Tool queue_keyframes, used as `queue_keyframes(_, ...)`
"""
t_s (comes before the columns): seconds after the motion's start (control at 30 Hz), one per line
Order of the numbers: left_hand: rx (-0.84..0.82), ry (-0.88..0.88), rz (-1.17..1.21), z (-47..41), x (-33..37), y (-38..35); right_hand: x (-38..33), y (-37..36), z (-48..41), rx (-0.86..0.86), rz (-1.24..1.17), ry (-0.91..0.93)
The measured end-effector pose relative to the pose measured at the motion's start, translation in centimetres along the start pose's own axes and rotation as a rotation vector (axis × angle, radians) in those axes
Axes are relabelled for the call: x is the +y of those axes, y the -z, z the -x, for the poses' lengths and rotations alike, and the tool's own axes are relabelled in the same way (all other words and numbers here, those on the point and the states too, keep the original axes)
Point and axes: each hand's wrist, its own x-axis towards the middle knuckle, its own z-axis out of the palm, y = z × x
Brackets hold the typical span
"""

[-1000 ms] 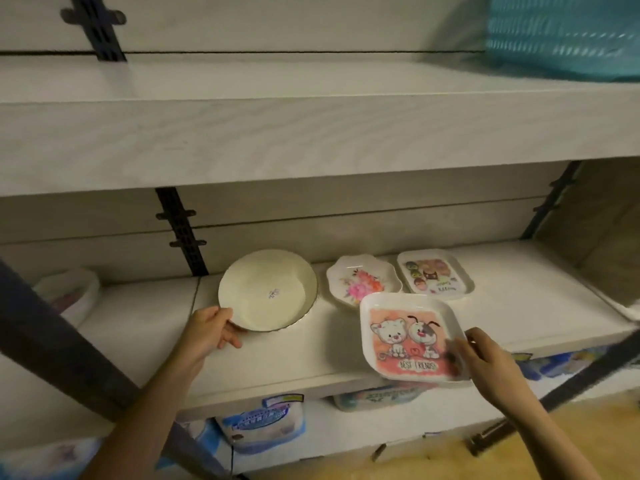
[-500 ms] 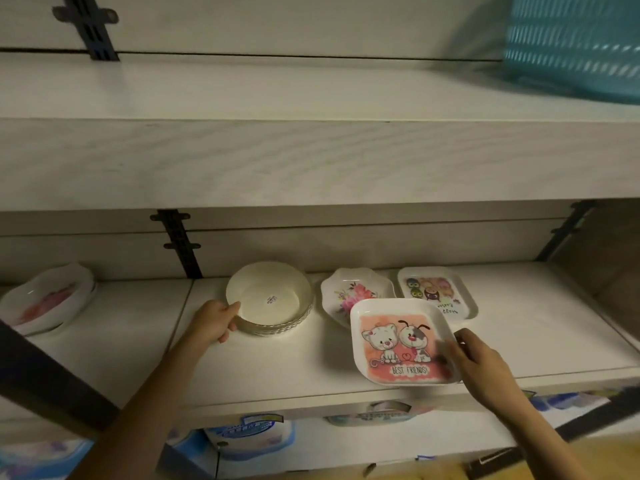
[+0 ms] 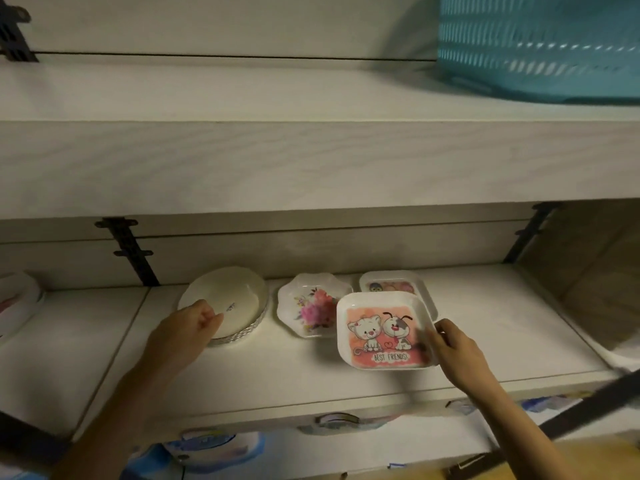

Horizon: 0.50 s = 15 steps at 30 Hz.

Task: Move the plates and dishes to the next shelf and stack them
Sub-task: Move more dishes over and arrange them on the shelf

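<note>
On the middle shelf (image 3: pixel 294 372) a round cream dish (image 3: pixel 239 296) tops a small stack of similar dishes. My left hand (image 3: pixel 187 327) grips its near left rim. To its right lies a scalloped flower plate (image 3: pixel 308 310). A square plate printed with a cat and a dog (image 3: pixel 381 332) is held tilted just above the shelf by my right hand (image 3: pixel 453 351), which pinches its right edge. This plate partly covers a second square cartoon plate (image 3: pixel 394 284) behind it.
A white dish with a pink print (image 3: pixel 15 303) sits at the far left on the neighbouring shelf section. A teal basket (image 3: pixel 540 46) stands on the upper shelf at the right. Black brackets (image 3: pixel 133 252) run up the back wall. Blue packs (image 3: pixel 207 445) fill the shelf below.
The cat-and-dog plate has moved back and slightly up, now overlapping the rear square plate. My left hand has shifted from beside the cream dish onto its rim. The camera has tilted upward.
</note>
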Motion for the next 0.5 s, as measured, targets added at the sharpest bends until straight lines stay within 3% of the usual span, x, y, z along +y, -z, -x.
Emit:
queue_keyframes(0.2,-0.011,-0.071,-0.024,3.4,5.5,-2.0,2.7,2.9,-4.5,-0.023,-0.117,-0.039)
queue_keyframes(0.5,-0.017,-0.008,-0.046,6.6,8.7,-4.2,4.6,2.3,-10.1,-0.013,-0.089,-0.053)
